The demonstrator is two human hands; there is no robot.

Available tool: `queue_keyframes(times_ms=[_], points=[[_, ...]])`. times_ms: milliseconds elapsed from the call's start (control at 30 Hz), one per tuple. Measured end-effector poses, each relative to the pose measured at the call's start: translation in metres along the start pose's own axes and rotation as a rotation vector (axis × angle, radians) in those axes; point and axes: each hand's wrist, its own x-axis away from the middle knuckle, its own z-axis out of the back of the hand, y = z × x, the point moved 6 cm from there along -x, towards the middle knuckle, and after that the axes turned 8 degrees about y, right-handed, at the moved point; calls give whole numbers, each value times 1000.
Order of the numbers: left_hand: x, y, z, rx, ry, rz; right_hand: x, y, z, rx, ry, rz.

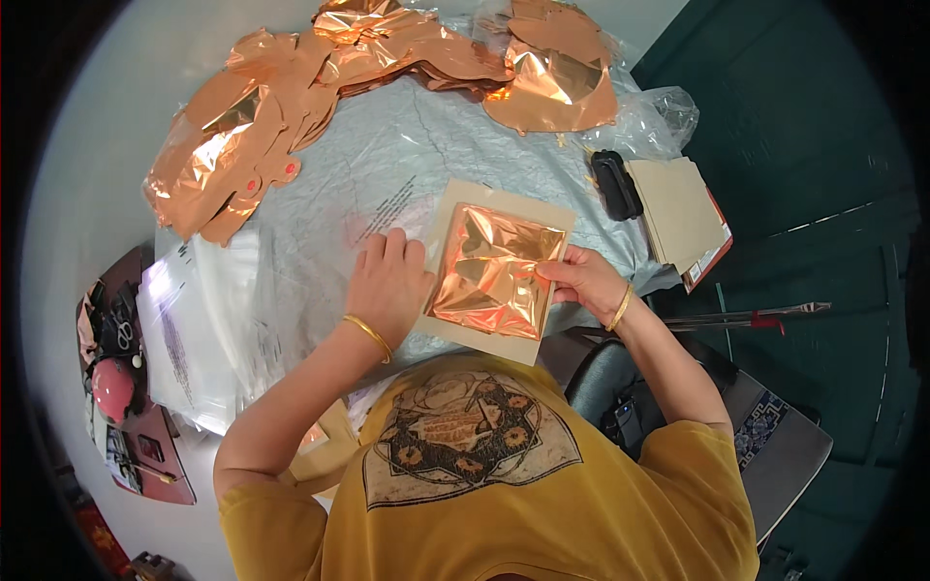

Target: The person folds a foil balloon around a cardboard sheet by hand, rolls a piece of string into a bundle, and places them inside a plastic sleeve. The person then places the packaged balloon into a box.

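Your right hand (pixel 586 278) is closed in a pinch on the right edge of a tan cardboard sheet (pixel 504 197): the thumb lies on top, and the other fingers are partly hidden behind the edge. A square of creased, copper-coloured foil (pixel 489 271) lies on the face of the sheet, with a cardboard border showing around it. The sheet is turned at an angle in front of your torso, at the near side of the covered desk.

Your left hand (pixel 389 288) is at the left edge of the sheet, back upward and fingers bent; whether it grips anything cannot be told.

A greyish plastic cover (pixel 320 208) is spread over the desk. Copper-coloured foil pieces (pixel 218 145) are piled along its far side, from left to right. Clear plastic sleeves (pixel 199 329) are stacked at your left. At your right, a black case (pixel 616 184) is just beside a stack of cardboard (pixel 678 215).
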Motion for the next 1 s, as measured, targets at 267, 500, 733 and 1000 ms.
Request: queue_keyframes(times_ms=[267, 500, 733, 1000], points=[[0, 9, 8, -136, 12, -53, 5, -7, -4, 19, 11, -3], [-7, 9, 23, -176, 51, -62, 2, -9, -7, -43, -4, 8], [7, 3, 16, -130, 63, -78, 13, 4, -1, -108, -25, -8], [5, 9, 16, 43, 40, -89, 17, 16, 0, -106, 72, -24]])
